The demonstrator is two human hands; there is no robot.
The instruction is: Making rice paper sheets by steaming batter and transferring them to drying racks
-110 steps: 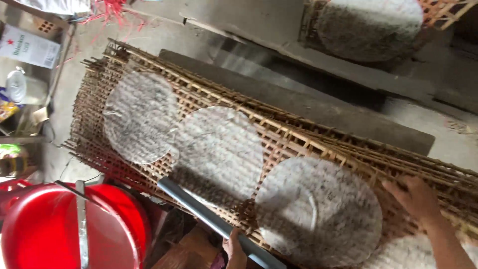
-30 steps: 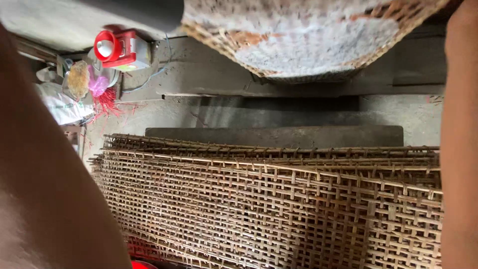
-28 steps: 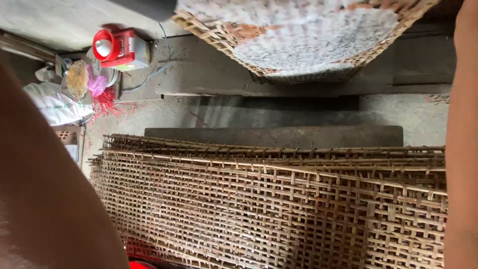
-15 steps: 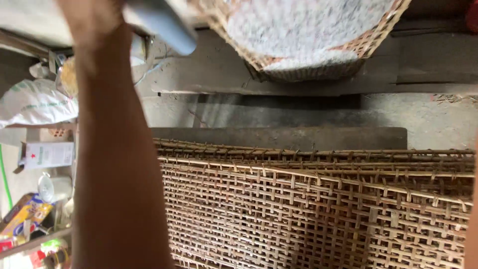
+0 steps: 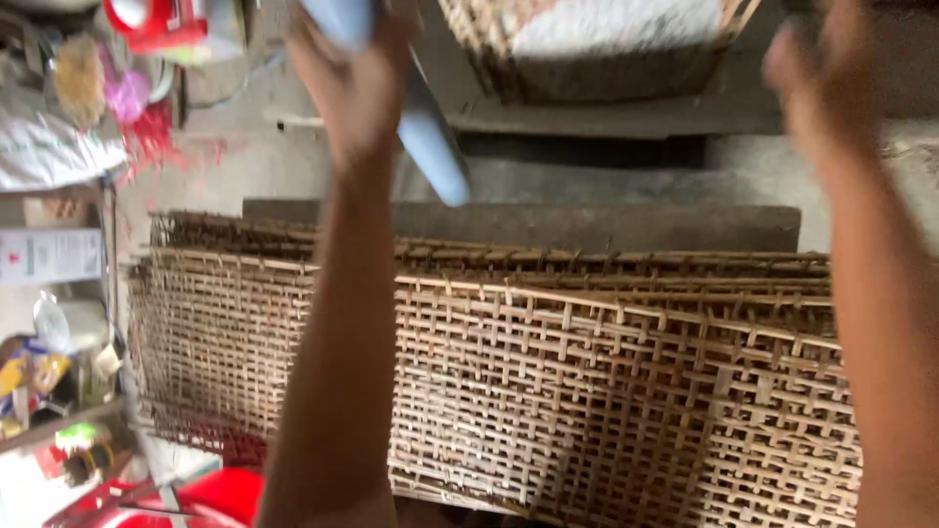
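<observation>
A: Head view, looking down: the left hand is raised, its fingers clenched round a pale blue tube that slants down and to the right past the wrist.

B: And the other one?

A: The right hand is up too, blurred. Nothing shows in it, but I cannot tell whether its fingers are curled or spread.

B: How far does the work look?

A: My judgement only: the tube is in hand and lifted. Beyond both sets of fingers, at the top, sits a woven bamboo tray carrying a whitish round sheet. Below the fingers, under both forearms, lies a stack of bare bamboo lattice mats; no sheet lies on the top one, so that part looks still open.

B: Anything in the way?

A: Between the mats and the tray runs a dark plank. Well left of the left fingers there is clutter: a red container, a white sack, a small box. A red tub sits by the left elbow. Both forearms cross over the mats, hiding part of them.
</observation>
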